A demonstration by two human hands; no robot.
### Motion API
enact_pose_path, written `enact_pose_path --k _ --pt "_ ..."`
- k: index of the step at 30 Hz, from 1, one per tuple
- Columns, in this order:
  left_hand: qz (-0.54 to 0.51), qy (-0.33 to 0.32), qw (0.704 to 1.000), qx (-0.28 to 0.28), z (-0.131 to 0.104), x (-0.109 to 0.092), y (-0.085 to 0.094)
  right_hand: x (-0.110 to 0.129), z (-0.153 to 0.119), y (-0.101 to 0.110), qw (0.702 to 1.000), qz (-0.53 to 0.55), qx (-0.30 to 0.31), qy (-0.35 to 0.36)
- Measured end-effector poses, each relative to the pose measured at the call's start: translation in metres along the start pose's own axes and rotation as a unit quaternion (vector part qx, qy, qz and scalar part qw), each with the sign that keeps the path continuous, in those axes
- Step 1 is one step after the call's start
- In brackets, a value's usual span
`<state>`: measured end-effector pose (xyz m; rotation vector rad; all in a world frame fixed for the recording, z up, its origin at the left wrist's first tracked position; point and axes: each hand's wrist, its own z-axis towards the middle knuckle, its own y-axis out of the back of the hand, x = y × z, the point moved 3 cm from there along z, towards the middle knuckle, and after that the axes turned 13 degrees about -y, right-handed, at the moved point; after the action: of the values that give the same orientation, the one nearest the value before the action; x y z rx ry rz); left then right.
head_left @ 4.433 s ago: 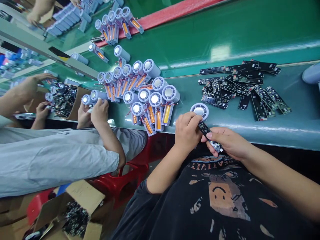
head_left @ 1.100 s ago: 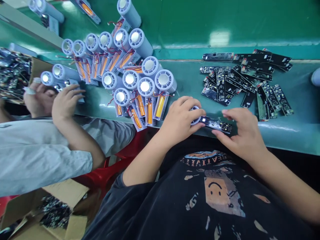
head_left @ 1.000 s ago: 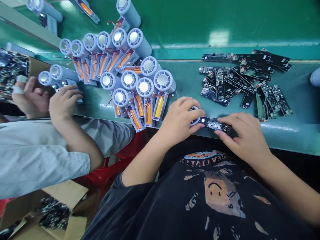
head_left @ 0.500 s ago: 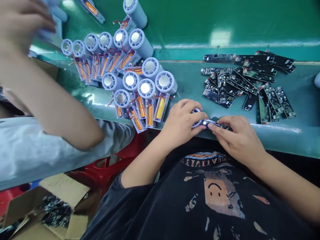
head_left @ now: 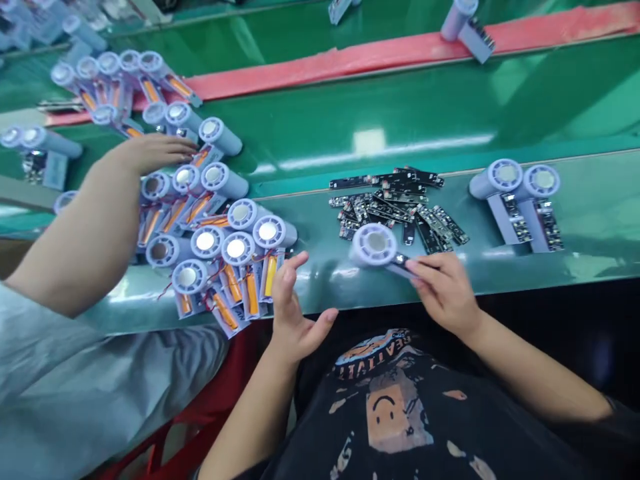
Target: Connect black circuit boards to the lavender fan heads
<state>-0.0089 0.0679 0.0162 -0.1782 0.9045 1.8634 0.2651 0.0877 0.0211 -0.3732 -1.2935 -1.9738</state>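
Observation:
My right hand (head_left: 447, 290) is closed on the handle of a lavender plastic housing (head_left: 376, 244), its round vented head with a silver centre pointing left. A dark circuit board (head_left: 401, 260) shows on that handle; my fingers cover the rest. My left hand (head_left: 295, 310) holds nothing, fingers and thumb spread. It is nearest to a cluster of similar lavender housings (head_left: 236, 248), whose handles hold orange or yellow battery cells (head_left: 251, 290) with red wires. Behind the held housing lies a pile of loose black circuit boards (head_left: 390, 203).
Two housings with boards (head_left: 506, 175) stand on the bench at the right. Another person's hand (head_left: 157, 150) reaches over the housings at the left. A red strip (head_left: 300, 72) runs along the far side, with one housing (head_left: 460, 20) near it.
My left hand has let go of the housing and moved left, opening. My right hand carries the housing, now over the bench. The other person's hand has moved onto the cluster; the view has shifted.

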Motion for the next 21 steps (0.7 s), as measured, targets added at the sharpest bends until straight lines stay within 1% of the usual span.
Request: enact_pose_path --k 1,3,4,6,8,9,12,14,18,21 --pt "0.001 0.014 1.0 0.005 -0.003 0.002 -0.001 -0.011 0.0 0.015 0.999 -0.033 -0.041 -0.016" --pt "0.004 0.043 0.999 0.017 -0.007 0.004 -0.004 -0.037 0.0 0.041 0.986 -0.111 -0.117 -0.052" --pt "0.005 0.053 0.998 0.021 -0.008 0.005 -0.006 -0.051 0.0 0.051 0.977 -0.141 -0.142 -0.067" --pt "0.011 0.054 0.998 0.028 -0.005 0.004 -0.012 -0.077 0.002 0.062 0.966 -0.18 -0.16 -0.097" --pt "0.024 0.035 0.998 0.038 0.002 0.0 -0.018 -0.097 0.004 0.065 0.957 -0.21 -0.156 -0.128" --pt "0.033 0.025 0.998 0.048 0.006 -0.003 -0.02 -0.104 0.005 0.064 0.953 -0.222 -0.151 -0.139" --pt "0.063 0.005 0.995 0.084 0.014 -0.008 -0.02 -0.111 0.011 0.061 0.949 -0.247 -0.13 -0.15" --pt "0.09 0.005 0.992 0.092 0.014 -0.009 -0.013 -0.111 0.016 0.06 0.946 -0.257 -0.115 -0.159" --pt "0.154 0.016 0.984 0.087 0.004 -0.008 0.011 -0.114 0.02 0.058 0.936 -0.269 -0.118 -0.196" --pt "0.204 0.022 0.975 0.082 -0.005 -0.009 0.032 -0.118 0.02 0.057 0.935 -0.265 -0.126 -0.202"
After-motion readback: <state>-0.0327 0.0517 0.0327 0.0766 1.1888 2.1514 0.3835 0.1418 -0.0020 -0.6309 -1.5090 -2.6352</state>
